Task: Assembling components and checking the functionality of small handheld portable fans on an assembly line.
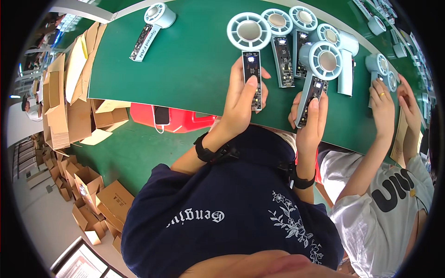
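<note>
My left hand (241, 99) is closed around the handle of a light-blue handheld fan (249, 31), its round vented head pointing away from me. The handle's front is uncovered, so a black circuit board with a lit white spot shows, and my thumb lies on the board. In my right hand (313, 116) is a second light-blue fan (327, 62), held tilted, its board also bare and lit, with my thumb on it. Just beyond the two held fans, several similar fans (278, 22) lie grouped on the green table (194, 65).
Another fan (160, 16) lies alone at the far left of the table. To my right, a co-worker's hands (384, 104) are at more fans (378, 64). Below the table's near edge is a red stool (185, 121) with a phone (161, 116) and white cable. Cardboard boxes (58, 102) stand at left.
</note>
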Demonstrator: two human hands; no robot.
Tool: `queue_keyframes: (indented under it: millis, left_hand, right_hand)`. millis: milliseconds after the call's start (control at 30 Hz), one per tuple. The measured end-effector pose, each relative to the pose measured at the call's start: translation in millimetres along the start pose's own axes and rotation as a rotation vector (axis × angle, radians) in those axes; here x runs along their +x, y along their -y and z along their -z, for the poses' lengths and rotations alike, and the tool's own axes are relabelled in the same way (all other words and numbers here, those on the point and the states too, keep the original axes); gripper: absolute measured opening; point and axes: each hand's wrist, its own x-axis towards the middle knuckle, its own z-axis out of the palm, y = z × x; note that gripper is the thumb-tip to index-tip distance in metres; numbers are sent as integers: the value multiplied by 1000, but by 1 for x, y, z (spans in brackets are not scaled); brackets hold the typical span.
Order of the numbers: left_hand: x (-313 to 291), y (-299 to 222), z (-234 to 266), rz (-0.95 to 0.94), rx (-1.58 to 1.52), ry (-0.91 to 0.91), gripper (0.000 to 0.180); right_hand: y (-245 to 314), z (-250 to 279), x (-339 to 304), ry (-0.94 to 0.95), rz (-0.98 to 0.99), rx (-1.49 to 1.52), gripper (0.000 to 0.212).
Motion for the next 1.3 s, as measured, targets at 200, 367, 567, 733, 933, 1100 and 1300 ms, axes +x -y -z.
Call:
queue_keyframes:
  millis: [200,367,567,733,933,1100,1300]
  left_hand:
    - [-1,-1,-2,-22,-32,42,38]
    - [-1,-3,-4,-10,-69,12,38]
    - [-1,-1,-5,-6,-63,19,38]
    - [-2,-3,-5,13,-80,6,39]
    - [-59,-29,39,-91,158,-198,41]
    - [-153,-35,150,-257,482,-965,30]
    - [-241,77,350,-76,381,-1572,31]
  right_hand:
    - [-3,4,-1,-4,0,70,29]
    - [-1,6,0,25,15,82,29]
    - [5,2,-1,-45,1,17,32]
    - [4,2,-2,-35,-1,20,32]
    - [3,0,-1,43,-36,62,33]
    - [4,10,3,45,-29,43,34]
    - [0,7,0,102,-39,31,33]
